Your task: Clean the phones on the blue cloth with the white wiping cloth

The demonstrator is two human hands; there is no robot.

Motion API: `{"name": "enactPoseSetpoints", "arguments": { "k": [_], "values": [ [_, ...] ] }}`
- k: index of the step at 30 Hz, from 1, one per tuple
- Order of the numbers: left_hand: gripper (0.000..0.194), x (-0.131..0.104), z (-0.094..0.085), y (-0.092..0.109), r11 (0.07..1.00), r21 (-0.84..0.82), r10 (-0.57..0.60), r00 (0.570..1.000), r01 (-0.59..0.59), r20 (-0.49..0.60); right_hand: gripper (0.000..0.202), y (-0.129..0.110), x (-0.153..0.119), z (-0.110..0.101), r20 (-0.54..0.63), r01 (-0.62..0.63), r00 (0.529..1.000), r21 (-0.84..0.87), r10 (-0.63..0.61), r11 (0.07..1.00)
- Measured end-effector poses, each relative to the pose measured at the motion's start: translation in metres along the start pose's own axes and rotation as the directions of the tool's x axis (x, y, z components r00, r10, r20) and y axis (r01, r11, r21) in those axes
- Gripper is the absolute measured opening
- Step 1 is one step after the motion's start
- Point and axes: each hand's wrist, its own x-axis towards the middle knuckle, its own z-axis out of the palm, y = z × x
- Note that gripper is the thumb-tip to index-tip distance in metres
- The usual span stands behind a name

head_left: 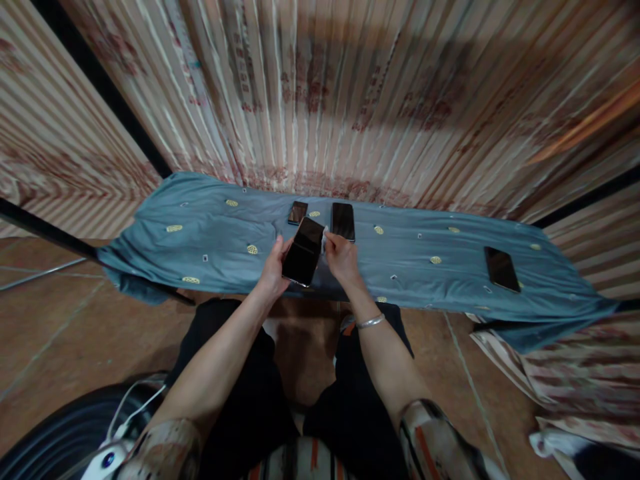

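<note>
My left hand [275, 268] grips a black smartphone [303, 252] along its left side, tilted above the cloth with its dark screen facing up. At the phone's upper right edge, my right hand [341, 257] is closed in a pinch. A small whitish bit shows at its fingertips, too small to name. Just beyond the hands, a small dark phone [298, 213] and a larger black phone [343, 220] lie on the blue patterned cloth [400, 267]. The right hand overlaps the near edge of the larger one.
Another dark phone [502, 269] lies toward the cloth's right end. Striped curtains [320, 100] hang behind, between black frame bars [110, 87]. On the floor at lower left are a black ribbed round object [55, 433] and a white device [106, 461] with a cable.
</note>
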Motion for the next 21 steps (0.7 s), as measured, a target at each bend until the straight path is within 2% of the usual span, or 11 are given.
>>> {"name": "enactPoseSetpoints", "arguments": {
  "k": [7, 13, 21],
  "values": [
    [0.054, 0.006, -0.005, 0.003, 0.998, -0.008, 0.057, 0.997, -0.057, -0.044, 0.033, -0.018, -0.011, 0.000, 0.116, 0.064, 0.991, -0.031, -0.060, 0.998],
    [0.052, 0.010, -0.008, 0.005, 0.995, -0.039, 0.083, 0.991, -0.088, -0.109, 0.033, -0.021, -0.019, 0.003, 0.126, 0.123, 0.985, -0.037, -0.117, 0.992],
    [0.053, 0.013, -0.013, 0.008, 0.993, -0.025, 0.111, 0.987, -0.114, -0.119, 0.033, -0.028, -0.027, -0.001, 0.170, 0.164, 0.973, -0.036, -0.156, 0.986]
  ]
}}
